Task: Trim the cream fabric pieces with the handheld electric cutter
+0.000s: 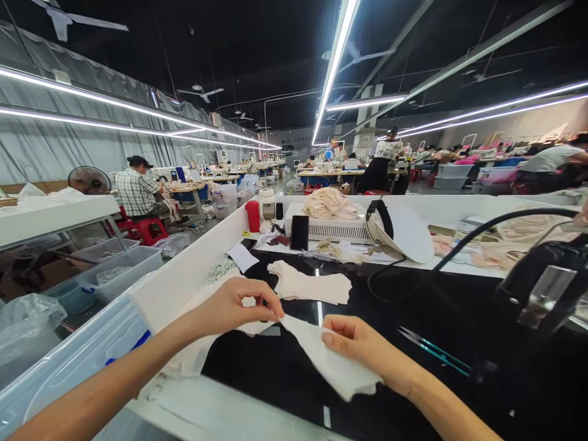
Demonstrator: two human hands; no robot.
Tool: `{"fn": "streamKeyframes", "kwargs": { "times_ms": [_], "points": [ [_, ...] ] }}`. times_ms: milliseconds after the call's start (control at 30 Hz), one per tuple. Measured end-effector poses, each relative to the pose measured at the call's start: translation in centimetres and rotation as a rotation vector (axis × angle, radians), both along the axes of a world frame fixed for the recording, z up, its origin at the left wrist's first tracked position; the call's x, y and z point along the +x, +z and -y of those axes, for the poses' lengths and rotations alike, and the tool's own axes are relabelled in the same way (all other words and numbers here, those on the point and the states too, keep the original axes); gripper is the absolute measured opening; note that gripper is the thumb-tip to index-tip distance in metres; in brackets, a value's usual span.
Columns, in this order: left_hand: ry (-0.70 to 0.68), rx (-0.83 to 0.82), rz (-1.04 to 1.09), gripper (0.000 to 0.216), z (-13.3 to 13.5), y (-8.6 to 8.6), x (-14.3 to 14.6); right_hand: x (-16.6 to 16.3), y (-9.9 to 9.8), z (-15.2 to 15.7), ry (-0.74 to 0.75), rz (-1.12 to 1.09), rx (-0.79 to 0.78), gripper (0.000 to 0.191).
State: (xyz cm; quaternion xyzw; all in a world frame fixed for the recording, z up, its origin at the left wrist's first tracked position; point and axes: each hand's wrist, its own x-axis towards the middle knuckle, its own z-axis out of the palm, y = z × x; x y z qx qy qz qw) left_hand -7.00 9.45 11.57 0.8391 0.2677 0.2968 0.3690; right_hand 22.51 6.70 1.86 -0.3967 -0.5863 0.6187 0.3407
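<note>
A pale cream fabric piece (331, 366) lies on the glossy black worktable (450, 306) in front of me. My left hand (239, 304) pinches its upper left corner between thumb and fingers. My right hand (356, 346) rests on the piece's middle, fingers curled over it and holding it. Just behind, a small stack of similar cream pieces (309, 285) sits on the black surface. More cream fabric (193, 343) hangs over the table's left edge under my left forearm.
Thin teal tweezers (434, 350) lie to the right. A black gooseneck device (542, 285) stands at far right. Behind are a white machine (337, 229) with fabric on top, a black phone (299, 232), a red cup (252, 215). Clear plastic bins (110, 263) at left. Other workers sit at distant tables.
</note>
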Motion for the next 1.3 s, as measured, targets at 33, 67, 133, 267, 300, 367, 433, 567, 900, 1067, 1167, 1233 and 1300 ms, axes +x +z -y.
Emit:
{"fn": "streamKeyframes", "kwargs": {
  "times_ms": [33,67,133,267,300,367,433,567,900,1067,1167,1233,1300],
  "points": [
    [0.043,0.001,-0.027,0.011,-0.7,-0.4,-0.5,0.5,0.0,-0.7,-0.056,0.09,0.037,0.058],
    [0.087,0.004,-0.063,0.012,-1.6,-0.8,-0.8,0.9,0.2,-1.5,-0.108,0.173,0.083,0.059],
    [0.162,0.009,-0.13,0.014,-3.4,-1.5,-1.3,1.5,0.5,-3.0,-0.206,0.3,0.172,0.06],
    [0.188,0.008,-0.156,0.015,-7.2,-2.3,-1.1,2.2,0.6,-5.7,-0.35,0.372,0.257,0.051],
    [0.184,0.011,-0.156,0.015,-8.1,-2.4,-0.8,2.3,0.5,-6.2,-0.38,0.388,0.274,0.049],
    [0.176,0.022,-0.156,0.015,-10.0,-2.6,-0.3,2.5,0.1,-7.3,-0.426,0.428,0.308,0.046],
    [0.174,0.036,-0.154,0.014,-11.8,-2.8,0.2,2.7,-0.3,-8.4,-0.456,0.473,0.339,0.047],
    [0.178,0.072,-0.168,0.012,-15.0,-3.5,1.2,3.0,-1.0,-10.3,-0.473,0.569,0.388,0.043],
    [0.225,0.208,-0.253,0.024,-18.7,-6.3,2.5,3.1,-2.2,-11.2,-0.467,0.775,0.441,0.023],
    [0.305,0.352,-0.251,0.042,-18.3,-7.0,3.3,2.9,-2.1,-10.6,-0.445,0.833,0.428,0.018],
    [0.326,0.407,-0.259,0.043,-16.4,-7.0,4.7,2.8,-2.3,-10.4,-0.432,0.85,0.427,0.018],
    [0.282,0.418,-0.301,0.037,-14.9,-7.0,5.8,2.8,-2.4,-10.3,-0.431,0.857,0.432,0.018],
    [0.22,0.419,-0.371,0.032,-13.6,-7.2,6.9,2.8,-2.6,-10.3,-0.436,0.867,0.439,0.018]
  ]
}}
